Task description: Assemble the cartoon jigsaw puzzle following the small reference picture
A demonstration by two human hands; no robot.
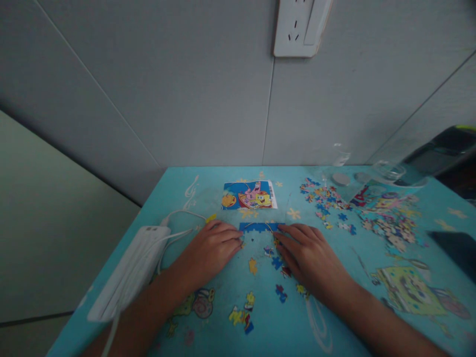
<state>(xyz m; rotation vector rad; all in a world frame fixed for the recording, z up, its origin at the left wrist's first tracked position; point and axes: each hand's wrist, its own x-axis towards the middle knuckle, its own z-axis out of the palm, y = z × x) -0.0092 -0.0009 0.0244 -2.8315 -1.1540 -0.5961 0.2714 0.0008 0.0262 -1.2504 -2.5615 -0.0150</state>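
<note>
A joined strip of blue puzzle pieces [258, 227] lies flat on the light blue table, its lower edge uneven. My left hand [219, 244] rests at the strip's left end, fingers together; whether they pinch anything is hidden. At the right end, the fingertips of my right hand [303, 245] touch the strip and lie slightly apart, palm down. Between the hands are loose pieces, among them a yellow one [253, 266] and a blue one [277, 263]. Behind the strip lies a picture card [247, 195] with cartoon figures. Nearer me is a yellow cluster [240, 316].
Many loose pieces [323, 198] spread at the back right, beside a clear container [390, 191] and a round lid [341, 179]. A white power strip [130, 272] with cables lies at the left. A dark flat object [455, 250] is at the far right. The wall [208, 99] stands behind the table.
</note>
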